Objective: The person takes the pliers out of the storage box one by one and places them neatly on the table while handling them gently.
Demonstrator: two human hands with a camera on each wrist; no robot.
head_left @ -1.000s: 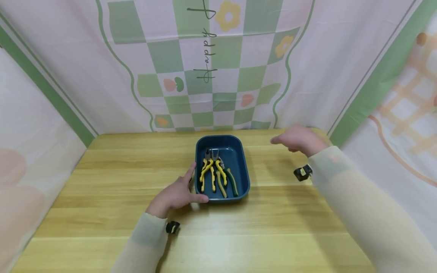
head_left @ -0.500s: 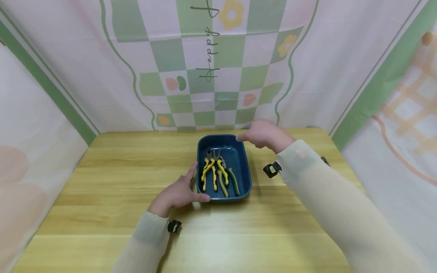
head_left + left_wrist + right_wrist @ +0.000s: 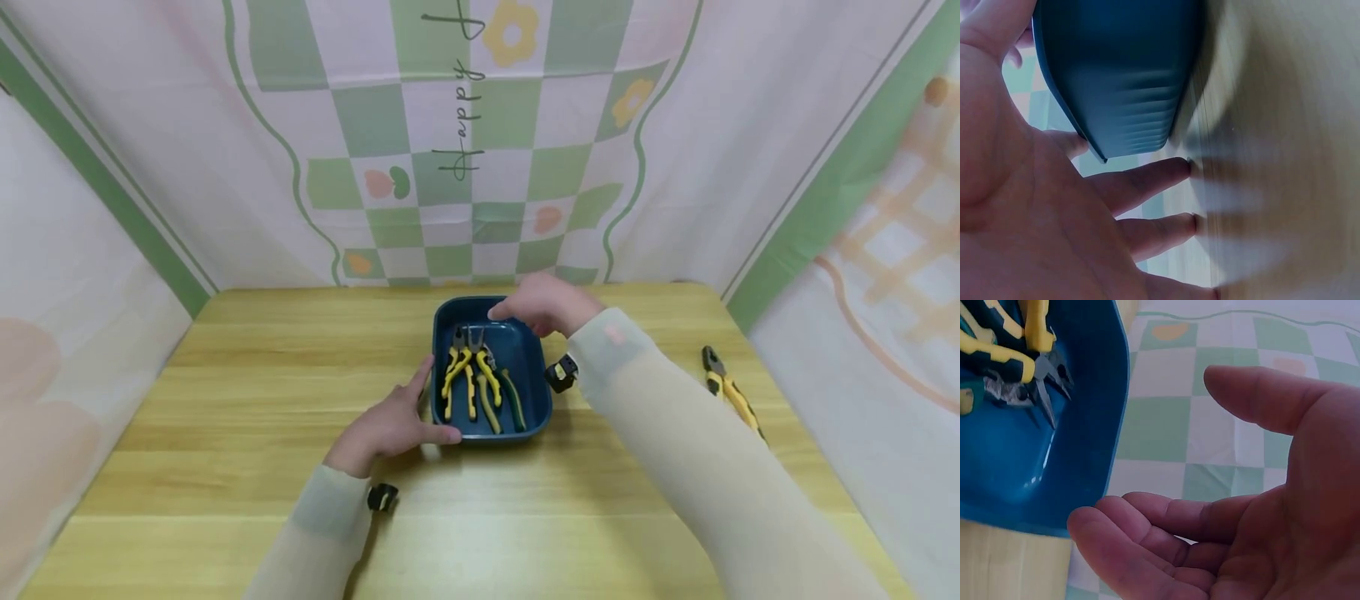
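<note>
A dark blue tray (image 3: 532, 408) stands mid-table, holding several pliers. Some have yellow-and-black handles (image 3: 471, 396); one pair has green-and-yellow handles (image 3: 515, 407). My left hand (image 3: 386, 427) lies at the tray's near left corner, thumb on the near rim. In the left wrist view its fingers are spread, several tips touching the table beside the tray wall (image 3: 1116, 75). Over the far right corner hovers my right hand (image 3: 542, 302), with nothing in it. The right wrist view shows its thumb apart from loosely bent fingers, close to the tray rim (image 3: 1124, 381).
Another pair of yellow-and-black pliers (image 3: 738, 404) lies on the wooden table (image 3: 285, 358) at the right, partly hidden by the right sleeve (image 3: 675, 433). A checkered cloth (image 3: 495, 175) hangs behind the table's far edge.
My right hand has moved left from beside the tray to over its far right corner. The pliers on the right of the table have come into sight. My left hand stays put.
</note>
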